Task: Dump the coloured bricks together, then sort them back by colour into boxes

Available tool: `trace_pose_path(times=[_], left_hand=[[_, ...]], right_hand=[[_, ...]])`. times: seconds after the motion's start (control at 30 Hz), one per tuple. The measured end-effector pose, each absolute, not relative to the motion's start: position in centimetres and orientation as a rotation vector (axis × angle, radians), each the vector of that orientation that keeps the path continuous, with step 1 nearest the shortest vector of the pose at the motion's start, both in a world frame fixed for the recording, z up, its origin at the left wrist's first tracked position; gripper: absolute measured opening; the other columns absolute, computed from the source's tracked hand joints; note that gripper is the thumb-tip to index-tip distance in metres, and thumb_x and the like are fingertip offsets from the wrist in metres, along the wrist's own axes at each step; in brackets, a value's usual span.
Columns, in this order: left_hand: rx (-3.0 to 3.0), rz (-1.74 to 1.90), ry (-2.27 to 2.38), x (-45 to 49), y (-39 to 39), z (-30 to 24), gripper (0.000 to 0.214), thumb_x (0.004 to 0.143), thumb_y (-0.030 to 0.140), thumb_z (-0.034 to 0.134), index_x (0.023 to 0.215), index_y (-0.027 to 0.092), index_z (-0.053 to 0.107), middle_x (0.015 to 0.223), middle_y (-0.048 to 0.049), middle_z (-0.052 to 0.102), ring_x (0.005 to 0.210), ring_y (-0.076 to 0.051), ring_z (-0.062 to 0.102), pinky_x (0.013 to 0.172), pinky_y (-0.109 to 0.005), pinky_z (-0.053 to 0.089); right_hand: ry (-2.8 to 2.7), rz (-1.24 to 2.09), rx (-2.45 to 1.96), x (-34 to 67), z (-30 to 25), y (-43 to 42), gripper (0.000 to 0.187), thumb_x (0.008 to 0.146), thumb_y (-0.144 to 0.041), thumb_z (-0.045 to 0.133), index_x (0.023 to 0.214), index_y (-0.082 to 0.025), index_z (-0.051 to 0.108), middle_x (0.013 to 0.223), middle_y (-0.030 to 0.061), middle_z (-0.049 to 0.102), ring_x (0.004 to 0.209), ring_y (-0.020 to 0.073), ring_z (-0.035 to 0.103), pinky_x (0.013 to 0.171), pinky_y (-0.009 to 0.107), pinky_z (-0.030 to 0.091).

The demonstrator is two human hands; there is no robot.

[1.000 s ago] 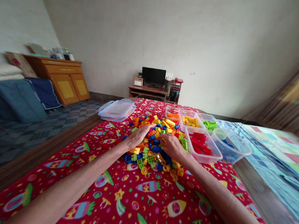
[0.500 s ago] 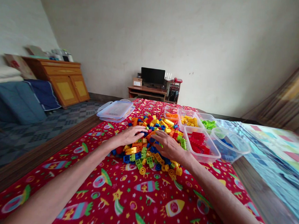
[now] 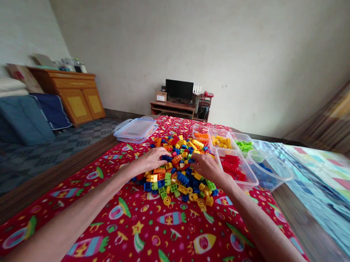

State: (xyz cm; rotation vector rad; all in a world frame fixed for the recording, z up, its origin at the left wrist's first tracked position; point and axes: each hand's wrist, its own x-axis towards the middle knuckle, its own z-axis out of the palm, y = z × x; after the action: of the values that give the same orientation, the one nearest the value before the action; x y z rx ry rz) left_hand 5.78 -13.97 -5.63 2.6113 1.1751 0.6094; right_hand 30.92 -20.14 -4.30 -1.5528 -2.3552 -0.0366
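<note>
A heap of small plastic bricks [image 3: 177,168] in blue, yellow, orange, green and red lies on a red patterned cloth [image 3: 147,226]. My left hand [image 3: 151,161] rests on the heap's left side, fingers curled into the bricks. On the right side of the heap sits my right hand [image 3: 206,166], its fingers bent down among the pieces. What either hand grips, if anything, is hidden by the pile.
Clear tubs stand right of the heap: red bricks [image 3: 234,168], blue [image 3: 270,172], green [image 3: 244,145], yellow [image 3: 222,140], orange [image 3: 202,135]. Stacked clear lids [image 3: 136,128] lie at the back left. The table's wooden edge [image 3: 45,179] runs on the left.
Both hands have shifted over the heap: the left drew back toward its left side, the right moved toward the tubs. Some bricks have been pushed about.
</note>
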Motion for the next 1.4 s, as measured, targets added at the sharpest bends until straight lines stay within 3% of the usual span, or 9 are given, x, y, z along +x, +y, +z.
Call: trace_pose_path(times=[0.27,0.4,0.6,0.73,0.87,0.97,1.13,1.4], left_hand=[[2.483,0.763,1.298,5.9,-13.7,-5.5,0.029,0.073,0.033,0.065,0.097,0.02,0.072,0.089,-0.0055,0.067,0.082,-0.021,0.063,0.077,-0.032,0.05],[2.162,0.891,1.183,6.5,-14.2,-5.2,0.047,0.071,0.047,0.067,0.109,0.018,0.066,0.086,-0.0041,0.068,0.076,-0.019,0.064,0.069,-0.03,0.052],[1.824,0.864,0.971,8.8,-16.2,-5.1,0.072,0.064,0.051,0.076,0.123,0.016,0.054,0.084,-0.0053,0.068,0.076,-0.02,0.066,0.065,-0.03,0.053],[1.668,0.834,0.876,9.6,-17.3,-4.7,0.081,0.061,0.052,0.079,0.127,0.015,0.051,0.09,-0.0078,0.07,0.077,-0.021,0.068,0.066,-0.031,0.054],[1.705,0.846,0.851,9.3,-17.8,-4.1,0.072,0.067,0.046,0.078,0.128,0.018,0.052,0.107,-0.0096,0.07,0.093,-0.023,0.068,0.081,-0.035,0.054],[1.834,0.847,0.876,9.1,-17.5,-4.0,0.06,0.069,0.044,0.076,0.121,0.018,0.059,0.108,-0.0091,0.07,0.098,-0.024,0.067,0.088,-0.037,0.053],[1.957,0.812,0.878,9.1,-17.0,-4.6,0.045,0.075,0.045,0.067,0.11,0.017,0.065,0.108,-0.0088,0.072,0.095,-0.024,0.068,0.089,-0.039,0.054],[2.225,0.76,0.983,9.2,-17.5,-4.9,0.032,0.083,0.035,0.056,0.108,0.019,0.069,0.104,-0.0067,0.074,0.093,-0.023,0.069,0.08,-0.032,0.055]], right_hand=[[-2.142,0.108,-1.385,31.5,-4.9,-19.2,0.017,0.073,-0.023,0.073,0.08,-0.017,0.058,0.07,-0.0006,0.062,0.063,0.0123,0.055,0.056,0.022,0.033],[-2.002,0.116,-1.333,31.0,-4.4,-19.5,0.018,0.072,-0.018,0.071,0.08,-0.018,0.055,0.069,-0.0033,0.06,0.062,0.0108,0.054,0.058,0.021,0.035],[-2.061,0.193,-0.99,28.5,-4.5,-21.1,0.014,0.08,-0.017,0.062,0.088,-0.019,0.05,0.081,0.0007,0.063,0.067,0.0111,0.057,0.061,0.021,0.04],[-2.148,0.148,-0.88,27.7,-4.5,-21.7,0.011,0.085,-0.018,0.054,0.078,-0.02,0.046,0.073,0.0001,0.058,0.064,0.011,0.052,0.061,0.021,0.039],[-2.102,0.128,-0.977,28.4,-4.0,-21.4,0.016,0.084,-0.019,0.054,0.071,-0.02,0.044,0.064,-0.0044,0.05,0.056,0.0086,0.044,0.055,0.019,0.034],[-2.08,0.136,-1.061,29.1,-4.0,-20.8,0.017,0.081,-0.017,0.055,0.069,-0.02,0.044,0.057,-0.0069,0.044,0.051,0.0076,0.038,0.052,0.019,0.029],[-2.04,0.157,-1.11,29.7,-3.8,-20.6,0.017,0.08,-0.019,0.056,0.068,-0.021,0.045,0.055,-0.0072,0.043,0.05,0.0078,0.035,0.05,0.02,0.025],[-1.886,0.398,-1.126,30.2,-3.2,-20.1,0.017,0.075,-0.024,0.061,0.072,-0.021,0.045,0.06,-0.0056,0.051,0.056,0.0093,0.043,0.056,0.021,0.032]])
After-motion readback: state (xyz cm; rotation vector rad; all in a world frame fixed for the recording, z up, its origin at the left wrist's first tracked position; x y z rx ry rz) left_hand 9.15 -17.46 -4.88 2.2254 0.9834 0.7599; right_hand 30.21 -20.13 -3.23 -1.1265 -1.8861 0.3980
